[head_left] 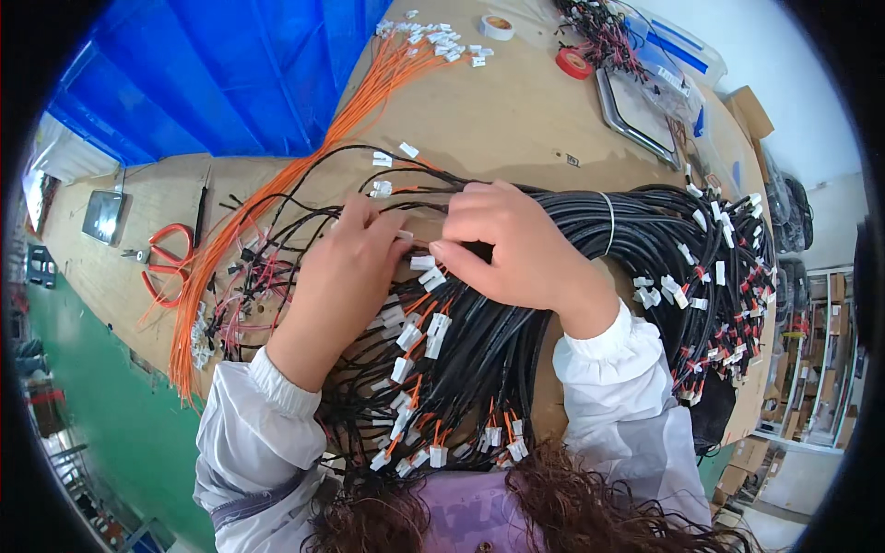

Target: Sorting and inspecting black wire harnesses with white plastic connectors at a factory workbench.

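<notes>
My left hand (348, 267) is closed, its fingertips pinching a small white connector (404, 236). Facing it, my right hand (516, 244) has thumb and forefinger closed near a thin wire that runs between the two hands; the fingers partly hide it. Beneath both hands lies a thick bundle of black cables (489, 341), bent in a loop. Many cable ends carry short orange wires and white connectors (437, 334). Beyond my fingers, a few separate cables end in white connectors (382, 159).
A blue plastic bin (203, 83) stands at the far left beside long orange wires (369, 92). Red-handled scissors (171, 263) lie at left. White tape (497, 27), red tape (573, 63) and a metal-rimmed tray (636, 120) sit at the back. More cable ends (714, 286) spread right.
</notes>
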The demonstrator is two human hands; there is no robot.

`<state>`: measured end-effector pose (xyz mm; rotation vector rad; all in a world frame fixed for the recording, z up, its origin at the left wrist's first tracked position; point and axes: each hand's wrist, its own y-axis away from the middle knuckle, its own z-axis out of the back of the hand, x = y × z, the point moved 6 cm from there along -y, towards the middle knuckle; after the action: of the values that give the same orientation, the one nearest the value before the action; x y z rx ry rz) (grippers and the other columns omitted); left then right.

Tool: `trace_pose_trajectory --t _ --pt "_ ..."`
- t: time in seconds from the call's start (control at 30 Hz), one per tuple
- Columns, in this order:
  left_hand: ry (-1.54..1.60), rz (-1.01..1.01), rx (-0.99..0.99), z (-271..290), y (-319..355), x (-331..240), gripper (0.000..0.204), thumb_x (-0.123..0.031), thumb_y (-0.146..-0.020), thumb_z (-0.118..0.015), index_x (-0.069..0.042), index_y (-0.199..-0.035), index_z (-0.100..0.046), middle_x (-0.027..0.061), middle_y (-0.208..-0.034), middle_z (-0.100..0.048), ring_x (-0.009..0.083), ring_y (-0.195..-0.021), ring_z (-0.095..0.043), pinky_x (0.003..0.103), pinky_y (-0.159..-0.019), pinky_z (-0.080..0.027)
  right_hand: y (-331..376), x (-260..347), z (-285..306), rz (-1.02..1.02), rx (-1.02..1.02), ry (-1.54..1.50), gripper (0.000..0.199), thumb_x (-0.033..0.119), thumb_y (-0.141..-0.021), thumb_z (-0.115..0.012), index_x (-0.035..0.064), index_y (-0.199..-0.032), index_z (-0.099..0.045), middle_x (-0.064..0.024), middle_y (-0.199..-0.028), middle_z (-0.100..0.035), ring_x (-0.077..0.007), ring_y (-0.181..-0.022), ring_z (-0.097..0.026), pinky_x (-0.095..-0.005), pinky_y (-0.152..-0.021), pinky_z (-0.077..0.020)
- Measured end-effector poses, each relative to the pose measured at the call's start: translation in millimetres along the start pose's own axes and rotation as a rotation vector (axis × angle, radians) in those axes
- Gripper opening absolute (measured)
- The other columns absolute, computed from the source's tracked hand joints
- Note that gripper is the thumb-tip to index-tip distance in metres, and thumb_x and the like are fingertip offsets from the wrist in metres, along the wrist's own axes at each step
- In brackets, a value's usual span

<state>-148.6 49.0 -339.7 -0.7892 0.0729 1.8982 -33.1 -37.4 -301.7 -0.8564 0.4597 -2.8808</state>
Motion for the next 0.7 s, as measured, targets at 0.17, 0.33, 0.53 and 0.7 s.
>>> trace_pose_trajectory --t 0.17,0.33,0.53,0.7 --pt "-0.034 -0.064 0.022 -3 0 -11 0.014 -0.008 -0.086 -0.063 -0.007 -0.099 -0.060 0.0124 -0.092 -0.054 0.0357 -0.075 -0.061 0.043 -0.063 -0.051 4 2 9 0.005 0.004 -0.021 0.022 0.017 -0.080 -0.066 0.0057 -0.064 -0.057 -0.0081 -0.065 -0.053 -0.0293 -0.072 -0.056 -0.0407 -0.065 -0.0402" --pt "-0.019 -0.059 -0.010 -1 3 -15 0.020 -0.002 -0.082 -0.065 -0.006 -0.099 -0.055 0.0133 -0.093 -0.056 0.0349 -0.075 -0.061 0.043 -0.063 -0.050 4 -5 -3 -0.019 -0.063 -0.022 0.018 0.013 -0.080 -0.063 0.0051 -0.066 -0.056 -0.0094 -0.066 -0.055 -0.0309 -0.070 -0.056 -0.0419 -0.064 -0.0413" --pt "0.144 -0.018 0.002 -3 -1 -9 0.024 0.001 -0.079 -0.063 -0.006 -0.099 -0.052 0.0127 -0.089 -0.056 0.0341 -0.071 -0.060 0.043 -0.060 -0.048 6 -4 -5 -0.042 -0.099 0.188 0.004 0.007 -0.077 -0.060 0.0045 -0.076 -0.063 -0.0090 -0.078 -0.061 -0.0292 -0.084 -0.057 -0.0404 -0.074 -0.0440" --pt "0.189 0.026 -0.034 7 -2 -13 0.024 0.003 -0.078 -0.065 -0.006 -0.096 -0.052 0.0124 -0.087 -0.056 0.0330 -0.071 -0.059 0.041 -0.060 -0.047 2 -2 -5 -0.064 0.045 0.162 0.005 0.010 -0.075 -0.061 0.0060 -0.076 -0.063 -0.0074 -0.075 -0.061 -0.0284 -0.084 -0.057 -0.0408 -0.074 -0.0431"
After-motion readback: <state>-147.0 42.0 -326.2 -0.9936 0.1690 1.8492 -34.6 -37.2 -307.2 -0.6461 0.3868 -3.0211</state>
